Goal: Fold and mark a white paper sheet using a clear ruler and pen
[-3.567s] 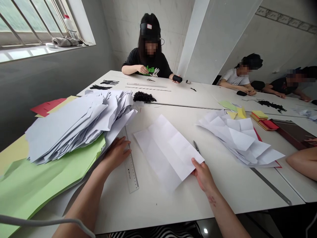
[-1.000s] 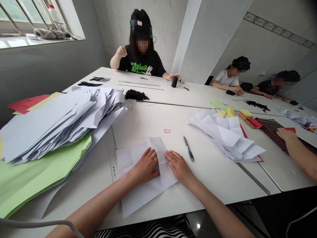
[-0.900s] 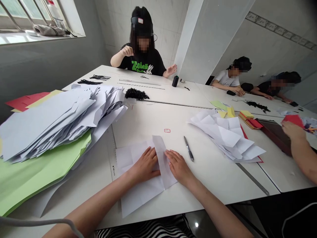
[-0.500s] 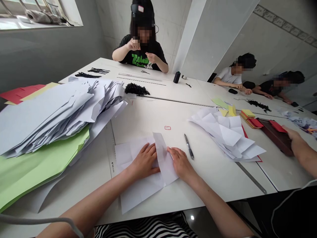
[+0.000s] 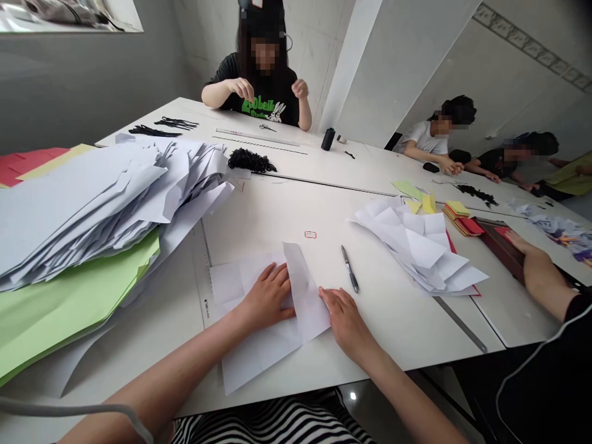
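A white paper sheet (image 5: 259, 361) with crease lines lies in front of me, its right side folded over as a flap (image 5: 303, 290). My left hand (image 5: 268, 296) lies flat on the sheet, fingers stretched, the fingertips at the flap's left edge. At the flap's right edge rests my right hand (image 5: 345, 317), its fingers extended and touching the paper's border. A pen (image 5: 350, 269) is on the table just beyond my right hand. Under the sheet's left side runs a clear ruler (image 5: 206, 290), partly hidden.
Left stands a tall pile of white paper (image 5: 83, 209) over green sheets (image 5: 69, 308). Creased white papers (image 5: 420, 246) lie to the right, near a metal ruler (image 5: 462, 324). A co-worker's arm (image 5: 546, 277) reaches over a brown box (image 5: 502, 246). Black cords (image 5: 252, 161) lie farther back.
My right hand has slid slightly right and down along the flap's edge. My left hand stays put. The person opposite has moved their hands apart; the neighbour's arm reaches farther in.
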`<state>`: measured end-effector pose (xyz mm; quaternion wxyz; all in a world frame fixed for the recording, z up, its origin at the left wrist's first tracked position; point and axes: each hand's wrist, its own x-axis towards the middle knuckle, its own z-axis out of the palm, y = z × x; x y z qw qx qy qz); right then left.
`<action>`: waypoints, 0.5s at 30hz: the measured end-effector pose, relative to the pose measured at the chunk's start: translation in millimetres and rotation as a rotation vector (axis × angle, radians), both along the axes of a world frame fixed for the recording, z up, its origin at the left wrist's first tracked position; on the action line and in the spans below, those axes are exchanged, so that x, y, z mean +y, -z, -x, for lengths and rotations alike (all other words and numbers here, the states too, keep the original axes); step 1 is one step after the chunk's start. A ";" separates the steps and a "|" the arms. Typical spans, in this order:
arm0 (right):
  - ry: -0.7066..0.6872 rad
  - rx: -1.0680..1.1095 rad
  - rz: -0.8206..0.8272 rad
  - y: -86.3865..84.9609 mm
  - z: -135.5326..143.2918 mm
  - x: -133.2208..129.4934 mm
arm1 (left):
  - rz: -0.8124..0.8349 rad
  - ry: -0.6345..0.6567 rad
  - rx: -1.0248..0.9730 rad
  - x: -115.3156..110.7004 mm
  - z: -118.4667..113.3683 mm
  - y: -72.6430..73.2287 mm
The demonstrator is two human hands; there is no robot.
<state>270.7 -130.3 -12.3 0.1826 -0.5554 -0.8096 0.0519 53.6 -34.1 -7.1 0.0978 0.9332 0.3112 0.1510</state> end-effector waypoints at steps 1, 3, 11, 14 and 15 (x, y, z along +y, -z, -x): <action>0.002 -0.008 0.002 -0.8 -1.1 -4.2 | -0.001 0.001 -0.001 0.0 -0.1 0.0; 0.006 -0.026 0.008 -0.2 -4.1 -13.6 | -0.003 0.004 -0.005 0.1 -0.1 -0.2; -0.021 -0.119 0.004 2.7 -14.0 -54.4 | 0.004 0.011 0.005 1.3 0.1 -0.5; -0.038 -0.101 0.015 -7.3 -16.7 -60.1 | -0.004 0.008 0.004 1.3 0.1 -0.6; -0.047 -0.081 0.017 -10.9 -17.7 -58.8 | -0.007 0.009 0.002 1.2 0.2 -0.7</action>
